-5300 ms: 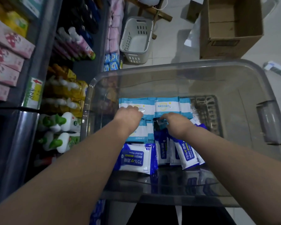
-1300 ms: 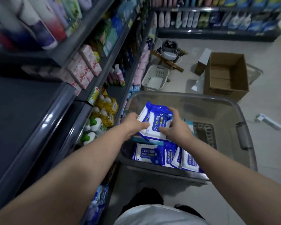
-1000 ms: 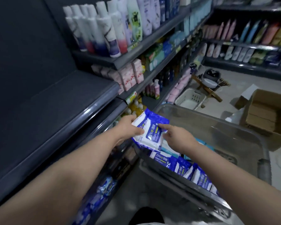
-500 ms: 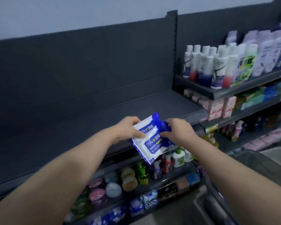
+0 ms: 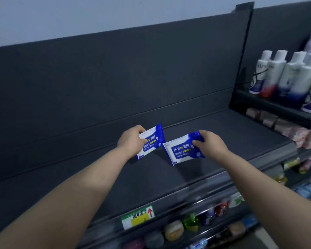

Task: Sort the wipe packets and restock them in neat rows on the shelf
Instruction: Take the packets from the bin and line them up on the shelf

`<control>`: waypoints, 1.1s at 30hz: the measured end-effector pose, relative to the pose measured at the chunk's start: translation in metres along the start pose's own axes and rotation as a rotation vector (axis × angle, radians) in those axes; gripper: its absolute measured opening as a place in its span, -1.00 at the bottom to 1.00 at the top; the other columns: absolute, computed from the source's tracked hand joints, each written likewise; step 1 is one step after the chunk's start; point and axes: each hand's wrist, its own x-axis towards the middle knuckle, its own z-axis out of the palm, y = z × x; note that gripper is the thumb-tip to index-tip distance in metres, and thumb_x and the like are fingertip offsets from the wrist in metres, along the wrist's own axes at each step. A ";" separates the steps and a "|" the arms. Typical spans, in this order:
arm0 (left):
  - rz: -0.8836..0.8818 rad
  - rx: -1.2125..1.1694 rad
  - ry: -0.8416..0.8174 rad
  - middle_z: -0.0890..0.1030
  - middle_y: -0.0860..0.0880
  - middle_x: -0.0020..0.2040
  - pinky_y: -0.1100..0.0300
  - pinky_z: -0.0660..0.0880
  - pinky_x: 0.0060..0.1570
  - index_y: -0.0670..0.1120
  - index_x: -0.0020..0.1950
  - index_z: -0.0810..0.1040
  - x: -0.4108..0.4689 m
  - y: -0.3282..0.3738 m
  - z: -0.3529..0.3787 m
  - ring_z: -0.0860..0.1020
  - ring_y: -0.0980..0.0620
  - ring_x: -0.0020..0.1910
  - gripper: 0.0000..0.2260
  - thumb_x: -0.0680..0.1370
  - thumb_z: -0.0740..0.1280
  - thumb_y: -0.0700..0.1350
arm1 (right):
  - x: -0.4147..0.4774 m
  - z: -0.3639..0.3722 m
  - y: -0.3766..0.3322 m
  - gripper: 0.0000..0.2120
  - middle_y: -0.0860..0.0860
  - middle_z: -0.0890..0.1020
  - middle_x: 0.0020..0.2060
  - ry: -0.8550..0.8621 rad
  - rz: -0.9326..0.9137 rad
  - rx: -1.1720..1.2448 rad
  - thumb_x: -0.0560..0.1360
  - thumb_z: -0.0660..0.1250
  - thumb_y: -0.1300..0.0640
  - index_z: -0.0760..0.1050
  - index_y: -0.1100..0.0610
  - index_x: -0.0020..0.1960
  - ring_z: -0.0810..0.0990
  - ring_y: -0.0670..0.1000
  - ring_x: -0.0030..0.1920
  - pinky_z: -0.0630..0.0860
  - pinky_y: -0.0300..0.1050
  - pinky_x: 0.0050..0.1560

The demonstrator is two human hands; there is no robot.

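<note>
Two wipe packets jut inward from left hand and right hand

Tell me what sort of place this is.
Likely a shop aisle: a dark display shelf with a price label on its front edge, rows of identical bottles alongside, packaged goods below.

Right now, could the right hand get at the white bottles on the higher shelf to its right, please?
Probably, though not freely: the way from the right hand to the white bottles looks open, but it is gripping a wipe packet, which it would need to set down first.
</note>
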 end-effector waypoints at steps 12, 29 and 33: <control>0.006 -0.095 -0.083 0.64 0.05 -0.06 0.10 0.57 -0.15 0.06 -0.05 0.59 0.090 0.068 0.075 0.62 0.02 -0.12 -0.88 0.46 0.45 -0.12 | 0.101 -0.024 0.062 -0.88 -0.01 0.62 -0.18 -0.021 0.071 -0.027 0.50 0.34 0.02 0.55 0.06 -0.05 0.57 0.03 -0.12 0.42 -0.13 -0.18; 0.153 0.199 0.052 0.57 0.08 0.15 0.24 0.36 -0.01 -0.01 0.18 0.57 0.122 0.089 0.104 0.42 0.06 0.13 -0.78 0.55 0.31 -0.10 | 0.210 0.032 0.051 -0.78 0.00 0.62 -0.01 -0.067 -0.022 0.032 0.49 0.35 -0.02 0.54 0.04 0.08 0.58 0.09 0.02 0.42 -0.13 -0.13; 0.162 0.318 -0.167 0.52 0.07 0.23 0.15 0.41 0.14 0.02 0.30 0.52 0.111 0.087 0.113 0.40 0.02 0.20 -0.63 0.49 0.41 -0.04 | 0.213 0.032 0.061 -0.68 0.03 0.58 0.07 -0.110 -0.023 -0.164 0.46 0.35 -0.11 0.47 0.03 0.13 0.55 0.11 0.09 0.41 -0.10 -0.08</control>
